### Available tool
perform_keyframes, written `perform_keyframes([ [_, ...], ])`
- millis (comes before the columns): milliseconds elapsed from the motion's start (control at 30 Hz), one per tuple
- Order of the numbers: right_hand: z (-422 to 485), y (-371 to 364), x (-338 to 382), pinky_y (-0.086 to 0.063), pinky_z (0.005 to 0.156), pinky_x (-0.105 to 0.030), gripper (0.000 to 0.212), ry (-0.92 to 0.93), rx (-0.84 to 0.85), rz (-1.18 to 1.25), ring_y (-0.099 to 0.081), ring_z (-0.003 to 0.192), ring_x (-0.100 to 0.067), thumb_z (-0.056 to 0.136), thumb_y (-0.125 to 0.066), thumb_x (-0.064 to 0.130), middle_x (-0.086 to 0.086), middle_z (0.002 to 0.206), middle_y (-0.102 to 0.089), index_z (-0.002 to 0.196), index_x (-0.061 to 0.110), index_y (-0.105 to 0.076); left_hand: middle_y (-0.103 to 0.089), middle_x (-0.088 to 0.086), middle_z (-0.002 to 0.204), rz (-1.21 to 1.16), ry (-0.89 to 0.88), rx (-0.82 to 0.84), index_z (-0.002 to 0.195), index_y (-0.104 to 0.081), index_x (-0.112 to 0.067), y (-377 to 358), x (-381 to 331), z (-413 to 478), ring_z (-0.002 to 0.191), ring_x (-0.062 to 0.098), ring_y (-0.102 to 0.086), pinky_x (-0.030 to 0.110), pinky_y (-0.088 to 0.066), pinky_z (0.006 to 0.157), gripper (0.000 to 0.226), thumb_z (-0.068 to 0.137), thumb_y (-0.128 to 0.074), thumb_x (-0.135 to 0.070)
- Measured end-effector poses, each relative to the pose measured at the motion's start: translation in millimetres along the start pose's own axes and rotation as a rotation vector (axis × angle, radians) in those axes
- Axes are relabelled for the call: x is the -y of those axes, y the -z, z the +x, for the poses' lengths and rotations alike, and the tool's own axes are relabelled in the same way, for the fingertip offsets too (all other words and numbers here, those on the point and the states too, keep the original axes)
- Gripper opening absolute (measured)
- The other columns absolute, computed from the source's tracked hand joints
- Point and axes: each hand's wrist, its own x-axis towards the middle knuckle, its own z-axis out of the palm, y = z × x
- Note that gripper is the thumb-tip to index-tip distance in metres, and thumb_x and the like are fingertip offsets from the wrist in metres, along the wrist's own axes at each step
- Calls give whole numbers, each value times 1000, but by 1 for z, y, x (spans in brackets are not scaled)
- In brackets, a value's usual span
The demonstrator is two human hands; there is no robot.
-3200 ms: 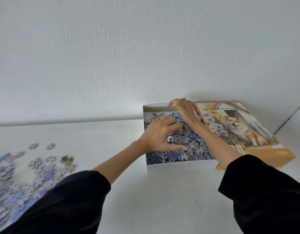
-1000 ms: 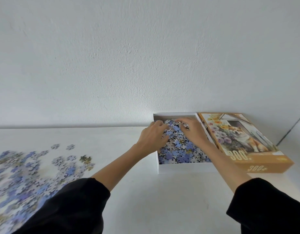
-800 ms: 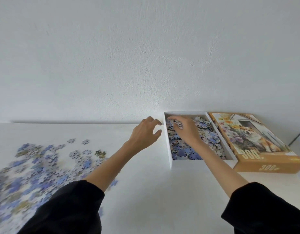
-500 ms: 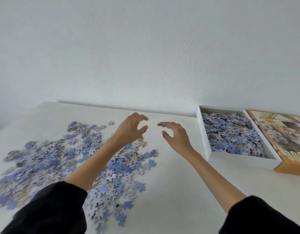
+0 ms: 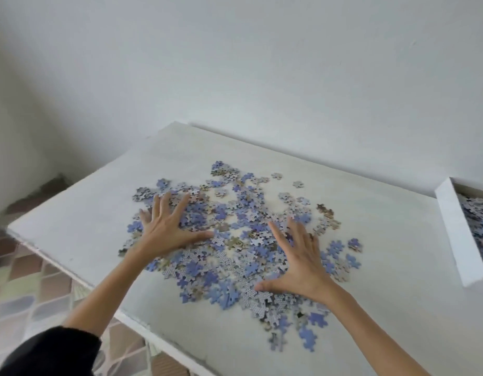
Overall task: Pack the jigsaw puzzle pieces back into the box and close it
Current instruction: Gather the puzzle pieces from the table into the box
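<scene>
1. Evidently a gathering step: left hand (image 5: 167, 229) and right hand (image 5: 300, 264), fingers spread flat and gripping nothing, rest on the loose puzzle pieces (image 5: 234, 240) on the table (image 5: 397, 294).
2. Box (image 5: 454, 234), partly filled, sits at far right; the next move likely calls for scooping the pieces together.

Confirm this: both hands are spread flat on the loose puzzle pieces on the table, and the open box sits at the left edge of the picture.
Wrong side: the head view shows the open box at the right edge. The left hand and right hand are indeed spread flat on the loose puzzle pieces on the table.
</scene>
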Motion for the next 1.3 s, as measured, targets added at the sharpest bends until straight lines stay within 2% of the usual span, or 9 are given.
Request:
perform_keyframes([
  [100, 13, -3, 11, 16, 106, -49, 122, -14, -15, -56, 29, 135, -26, 24, -11, 102, -1, 143, 38, 124, 52, 37, 12, 3, 155, -10, -70, -15, 144, 13, -42, -2, 0, 11, 143, 28, 10, 61, 5, 107, 132, 30, -17, -103],
  [233, 27, -4, 16, 9, 110, -47, 115, -10, -74, -116, 18, 140, -25, 31, -9, 100, 2, 149, 26, 127, 52, 31, -20, -2, 149, 32, -240, -116, 147, -5, -36, -6, -8, 22, 136, 21, -14, 49, -11, 113, 127, 39, -11, -102],
  [367, 34, -3, 16, -6, 112, -42, 108, 55, -146, -174, -4, 138, -20, 42, -4, 98, 5, 150, -6, 137, 49, 9, -32, -8, 136, 54, -350, -139, 141, -23, -44, -5, -14, 25, 124, 14, -23, 29, -18, 97, 101, 53, -19, -94],
  [533, 47, -6, 21, -25, 92, -31, 78, 80, -316, -50, -32, 118, -16, 65, -30, 76, 4, 128, -41, 130, 36, -46, -55, -5, 102, -63, -511, -195, 124, -52, -30, -5, -19, 30, 86, 7, -48, 18, -35, 70, 68, 74, -36, -74],
  [733, 63, -6, 19, -37, 80, -25, 49, 119, -412, 62, -51, 95, -16, 64, -73, 42, -3, 105, -58, 106, 17, -65, -60, -1, 86, -190, -655, -351, 96, -68, -12, -10, -23, 37, 49, -4, -42, 7, -34, 40, 24, 83, -59, -30],
  [833, 68, 2, 19, -40, 62, -12, 32, 143, -414, 136, -58, 72, -7, 70, -70, 34, -1, 96, -65, 98, 18, -67, -61, -3, 92, -211, -706, -321, 94, -64, -15, -11, -22, 42, 48, -5, -46, 17, -41, 35, 15, 81, -70, -12],
  [967, 68, 23, 9, -46, 60, -14, 33, 164, -303, 390, -59, 66, -10, 76, -70, 14, 3, 103, -67, 103, 32, -62, -68, -7, 97, -330, -731, -274, 102, -59, -29, -5, -28, 42, 65, 9, -66, 25, -55, 49, 16, 86, -58, -27],
  [1133, 61, 45, -3, -25, 40, -14, 35, 211, -265, 565, -27, 38, -7, 85, -64, 20, -14, 88, -69, 110, 43, -59, -64, -19, 83, -462, -755, -100, 120, -51, -46, 7, -49, 32, 46, 5, -56, 14, -47, 45, 38, 86, -60, -33],
  [1300, 55, 63, -4, -22, 42, -16, 28, 258, -278, 610, -22, 40, -8, 86, -63, 17, 3, 74, -67, 104, 38, -63, -64, -32, 91, -575, -768, 24, 103, -61, -51, 14, -63, 23, 58, 28, -62, 45, -52, 54, 21, 85, -53, -46],
])
